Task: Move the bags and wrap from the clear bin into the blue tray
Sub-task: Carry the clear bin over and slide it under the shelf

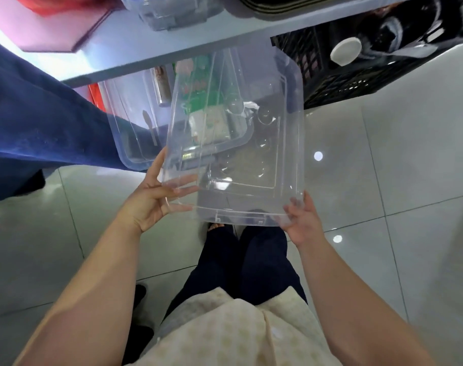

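Seen from the head camera, we hold a clear plastic lid [241, 159] in both hands, tilted above the grey tiled floor [383, 180] with its near edge toward us. Our left hand [156, 199] grips the near left corner of the lid, thumb along the lid's side edge and fingers spread flat under the plastic, where they show through it. Our right hand [301, 220] pinches the near right corner, fingers curled onto the rim. Through and beyond the lid we see the clear bin [135, 133] standing on the level beneath a pale shelf board [172, 54]. Inside the bin lie a green printed package [198, 88], a pale folded bag [212, 125] just nearer us, and a slim brownish roll [163, 85] at the left; whether that roll is the wrap we cannot tell through the blurred plastic. A red object [94, 96] sits just left of the bin, partly hidden. To the right stands a black perforated crate [344, 83] containing dark items and a white round cap [346, 51]. On top of the shelf board rests another clear container [169, 11]. A blue cloth [40, 114] fills the left side of the view. The blue tray cannot be picked out with certainty.
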